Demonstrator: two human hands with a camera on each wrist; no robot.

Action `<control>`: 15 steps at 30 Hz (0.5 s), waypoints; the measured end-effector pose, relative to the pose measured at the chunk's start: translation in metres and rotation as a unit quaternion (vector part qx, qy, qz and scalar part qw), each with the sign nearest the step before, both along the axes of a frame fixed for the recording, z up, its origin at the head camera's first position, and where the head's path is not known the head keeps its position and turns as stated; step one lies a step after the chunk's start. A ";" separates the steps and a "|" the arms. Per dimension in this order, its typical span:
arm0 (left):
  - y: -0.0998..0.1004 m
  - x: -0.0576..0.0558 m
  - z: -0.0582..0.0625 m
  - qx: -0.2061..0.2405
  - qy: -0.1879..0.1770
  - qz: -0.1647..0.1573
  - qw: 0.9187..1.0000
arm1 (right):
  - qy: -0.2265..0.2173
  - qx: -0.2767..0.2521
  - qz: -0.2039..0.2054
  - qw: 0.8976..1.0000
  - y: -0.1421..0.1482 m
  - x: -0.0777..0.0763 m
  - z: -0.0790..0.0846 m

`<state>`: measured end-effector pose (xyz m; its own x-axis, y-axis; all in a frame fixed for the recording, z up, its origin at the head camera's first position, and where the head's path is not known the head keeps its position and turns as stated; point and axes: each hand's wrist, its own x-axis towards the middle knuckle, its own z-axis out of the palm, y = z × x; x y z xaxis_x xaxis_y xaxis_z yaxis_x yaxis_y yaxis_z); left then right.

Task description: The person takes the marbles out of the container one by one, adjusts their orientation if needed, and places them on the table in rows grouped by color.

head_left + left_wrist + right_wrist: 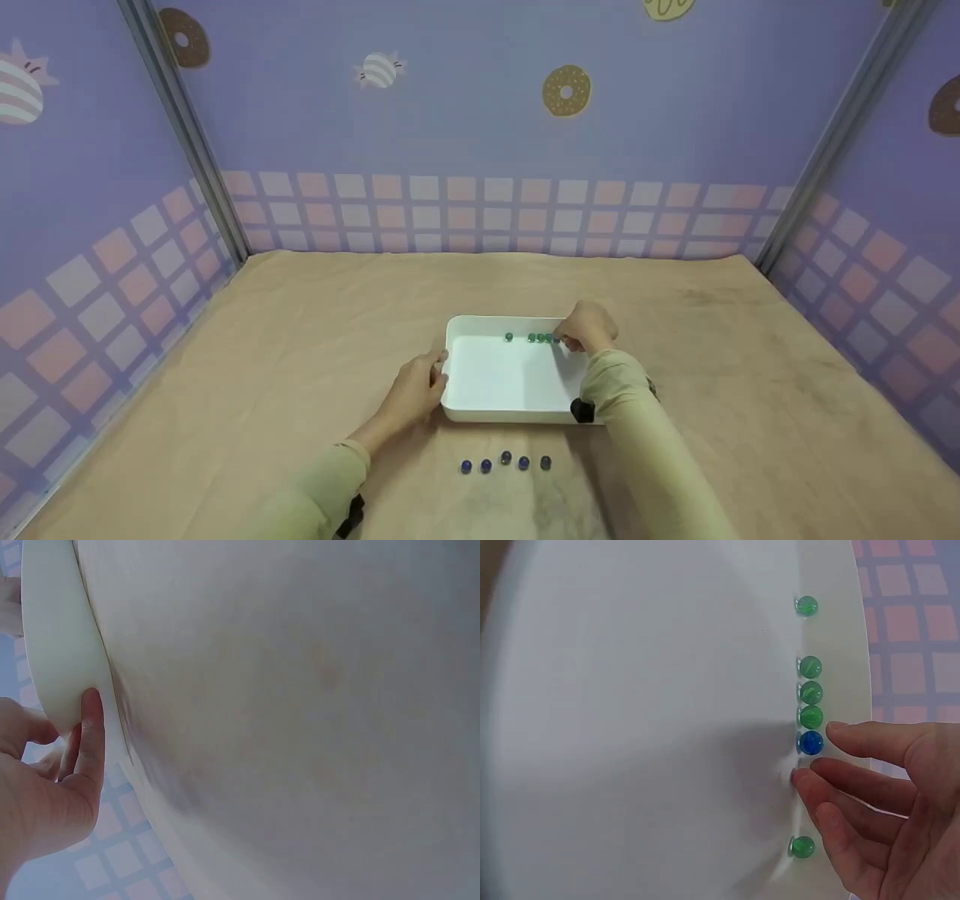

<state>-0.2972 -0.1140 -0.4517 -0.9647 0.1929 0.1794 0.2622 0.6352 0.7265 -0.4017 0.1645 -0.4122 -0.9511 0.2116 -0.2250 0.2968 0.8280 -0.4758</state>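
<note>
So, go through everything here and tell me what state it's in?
White tray: upright, flat on the table cover.
Table cover: spread, slightly wrinkled.
Green marbles: five, inside the tray along its far wall.
Inner blue marble: among the green ones.
Outer blue marbles: five, loose in front of the tray.
Left hand: holding the tray's left end.
Right hand: at the inner blue marble, contact unclear.

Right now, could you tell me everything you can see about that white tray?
The white tray is shallow and rectangular, with rounded corners and low walls, and looks like smooth plastic. It appears to lie flat, open side up, on the brown-covered table. The left hand grips its left wall; the right hand reaches inside, near the far right corner. Along its far wall sit five green marbles and one blue marble.
</note>
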 end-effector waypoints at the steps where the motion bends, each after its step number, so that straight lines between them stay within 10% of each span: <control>1: 0.000 0.000 0.000 0.001 0.001 -0.003 1.000 | 0.001 0.009 0.000 1.000 -0.001 0.000 0.000; 15: 0.000 0.000 0.000 0.003 -0.005 0.003 1.000 | 0.039 0.046 -0.006 0.998 -0.010 -0.001 -0.010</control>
<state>-0.2967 -0.1139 -0.4516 -0.9675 0.1862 0.1711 0.2513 0.6328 0.7324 -0.4030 0.1541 -0.4217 -0.9622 0.2399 -0.1292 0.2722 0.8658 -0.4199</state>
